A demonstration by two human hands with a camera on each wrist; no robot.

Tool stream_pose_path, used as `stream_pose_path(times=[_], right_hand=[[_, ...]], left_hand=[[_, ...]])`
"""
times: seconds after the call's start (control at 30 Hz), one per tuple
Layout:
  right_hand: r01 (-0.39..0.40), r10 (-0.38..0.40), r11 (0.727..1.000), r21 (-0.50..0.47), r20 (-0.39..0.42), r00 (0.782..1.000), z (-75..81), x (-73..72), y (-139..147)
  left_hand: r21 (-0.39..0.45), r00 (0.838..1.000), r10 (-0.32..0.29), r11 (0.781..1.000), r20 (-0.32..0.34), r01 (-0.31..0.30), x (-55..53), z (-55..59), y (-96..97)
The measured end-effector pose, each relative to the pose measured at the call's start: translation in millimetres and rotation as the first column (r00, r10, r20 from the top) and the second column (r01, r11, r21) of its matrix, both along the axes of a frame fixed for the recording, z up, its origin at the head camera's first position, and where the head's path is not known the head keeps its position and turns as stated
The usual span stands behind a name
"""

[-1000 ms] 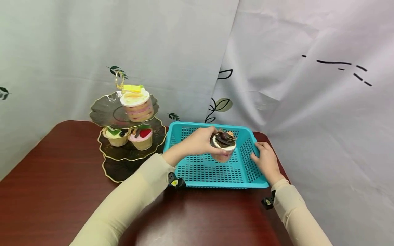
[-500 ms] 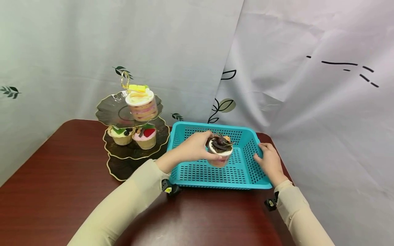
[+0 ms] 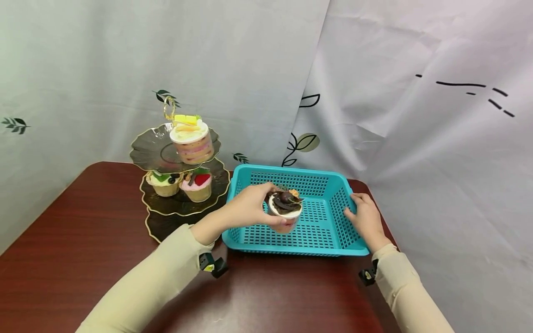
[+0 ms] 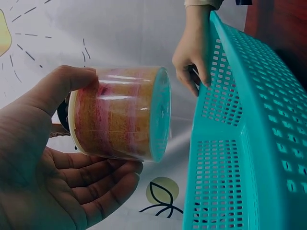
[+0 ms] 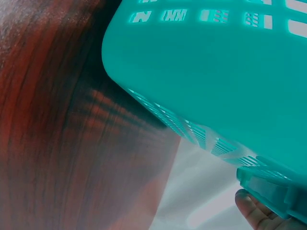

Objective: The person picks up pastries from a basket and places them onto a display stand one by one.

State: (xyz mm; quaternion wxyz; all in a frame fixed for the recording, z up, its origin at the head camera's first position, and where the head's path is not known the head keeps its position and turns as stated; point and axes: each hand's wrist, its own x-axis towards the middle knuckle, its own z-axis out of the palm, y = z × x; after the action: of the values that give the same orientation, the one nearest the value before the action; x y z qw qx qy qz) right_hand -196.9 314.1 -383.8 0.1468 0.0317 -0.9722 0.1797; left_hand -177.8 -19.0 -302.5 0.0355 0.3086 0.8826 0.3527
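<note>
My left hand (image 3: 250, 206) holds a clear cup of layered cake (image 3: 286, 210) between thumb and fingers, over the turquoise basket (image 3: 316, 233). Dark chocolate curls, a cherry-like ball and white cream top the cake. In the left wrist view the cup (image 4: 120, 112) shows pink and tan layers, its transparent bottom facing the basket (image 4: 216, 187). At the basket's right end, my right hand (image 3: 366, 219) grips the rim, thumb on the inner side. Only some fingers of that hand (image 5: 259, 213) show in the right wrist view, beside the rim.
Left of the basket stands a tiered stand of dark scalloped plates (image 3: 147, 145) with gold edges. Its top plate bears a yellow-fruit cake cup (image 3: 193, 147); below are a green-topped cupcake (image 3: 164, 186) and a pink one (image 3: 197, 188). A pale curtain hangs behind the reddish wooden table (image 3: 104, 240).
My left hand has moved left and slightly toward me over the basket, carrying the chocolate cake cup. The right hand keeps its grip on the rim. The head view has shifted slightly.
</note>
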Motion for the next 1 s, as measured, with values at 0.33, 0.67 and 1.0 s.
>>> stream_pose_path(times=[0.33,0.67,1.0], right_hand=[[0.0,0.0,1.0,0.009,0.031,1.0,0.9,0.0,-4.9],[-0.002,0.001,1.0,0.011,0.03,1.0,2.9,1.6,-5.1],[-0.003,0.003,1.0,0.024,0.014,1.0,1.6,2.5,-2.5]], left_hand=[[0.03,0.999,0.004,1.0,-0.032,-0.003,13.6,3.7,-28.0],[0.035,0.999,0.022,0.999,-0.033,-0.021,22.9,13.0,-54.1],[0.048,0.996,0.055,0.998,-0.077,-0.051,28.6,19.0,-82.0]])
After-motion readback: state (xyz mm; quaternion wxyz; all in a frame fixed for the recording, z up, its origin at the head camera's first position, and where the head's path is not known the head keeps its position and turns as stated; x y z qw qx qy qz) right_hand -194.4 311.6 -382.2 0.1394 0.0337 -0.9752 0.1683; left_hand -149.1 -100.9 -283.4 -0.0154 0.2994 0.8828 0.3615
